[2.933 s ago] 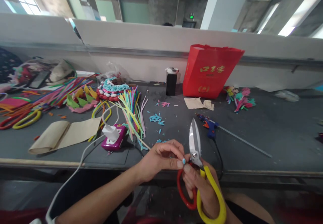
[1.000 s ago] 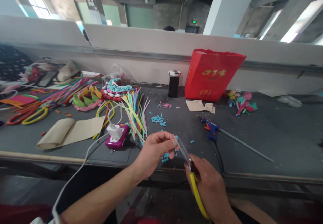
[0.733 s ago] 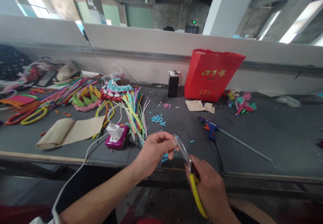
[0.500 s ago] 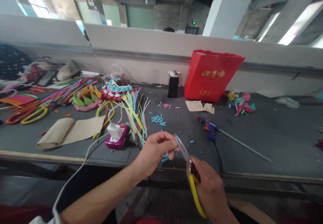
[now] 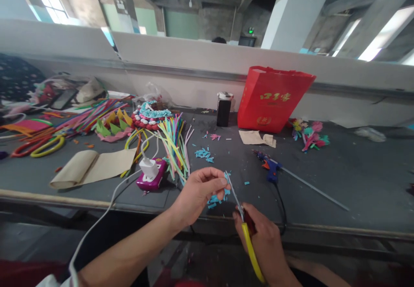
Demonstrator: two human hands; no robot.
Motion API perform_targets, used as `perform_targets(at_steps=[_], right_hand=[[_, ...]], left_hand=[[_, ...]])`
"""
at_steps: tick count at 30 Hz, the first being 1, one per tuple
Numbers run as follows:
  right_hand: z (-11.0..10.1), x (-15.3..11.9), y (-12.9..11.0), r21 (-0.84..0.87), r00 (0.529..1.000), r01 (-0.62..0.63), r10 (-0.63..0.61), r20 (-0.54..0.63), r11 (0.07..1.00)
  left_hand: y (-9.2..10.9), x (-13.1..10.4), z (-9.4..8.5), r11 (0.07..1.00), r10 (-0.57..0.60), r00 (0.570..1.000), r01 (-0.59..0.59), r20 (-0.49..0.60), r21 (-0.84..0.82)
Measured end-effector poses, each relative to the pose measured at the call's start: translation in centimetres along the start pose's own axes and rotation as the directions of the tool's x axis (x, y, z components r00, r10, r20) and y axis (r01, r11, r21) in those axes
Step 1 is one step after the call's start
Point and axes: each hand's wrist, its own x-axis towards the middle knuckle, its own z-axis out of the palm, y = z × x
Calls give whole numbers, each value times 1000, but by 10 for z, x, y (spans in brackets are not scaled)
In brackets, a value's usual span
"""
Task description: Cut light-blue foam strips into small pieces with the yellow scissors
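Observation:
My left hand (image 5: 207, 187) is closed in a pinch over the table's front edge. Whatever sits between its thumb and finger is too small to make out. A pair of scissors (image 5: 248, 246) with a yellow handle is gripped in my right hand (image 5: 263, 239). Its blades point up and left, their tips beside my left fingertips, and look nearly together. Small cut blue pieces (image 5: 212, 206) lie on the table beneath and behind my left hand. Farther back is another heap of blue pieces (image 5: 203, 154), with a few pink bits (image 5: 215, 137) behind it.
A blue glue gun (image 5: 272, 169) with a long glue stick lies to the right. Left are a purple power strip (image 5: 150, 181) with a white plug, colourful pipe cleaners (image 5: 174, 144) and a brown paper roll (image 5: 106, 166). A red bag (image 5: 274, 99) and black bottle (image 5: 224, 112) stand behind.
The scissor blades have closed together and turned more edge-on beside my left fingertips. My right hand has shifted slightly left. My left hand keeps its pinch, and the view has moved a little.

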Motion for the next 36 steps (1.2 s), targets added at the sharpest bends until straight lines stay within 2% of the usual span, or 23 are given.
perform_targets(at_steps=[9, 16, 27, 32, 36], right_hand=[[-5, -1, -1, -13, 1000, 16, -16, -4, 1000], [-5, -1, 1, -68, 995, 89, -92, -38, 994], [1, -7, 2, 29, 1000, 27, -28, 8, 999], [2, -4, -2, 62, 998, 29, -26, -50, 998], [-4, -1, -7, 69, 990, 66, -57, -130, 995]], left_hand=[[0, 0, -3, 1000, -8, 1000, 8, -17, 7], [-1, 1, -2, 999, -30, 999, 31, -11, 19], [-3, -1, -1, 998, -53, 999, 53, 6, -16], [-6, 2, -9, 999, -32, 999, 33, -26, 29], [1, 20, -23, 996, 48, 993, -39, -109, 86]])
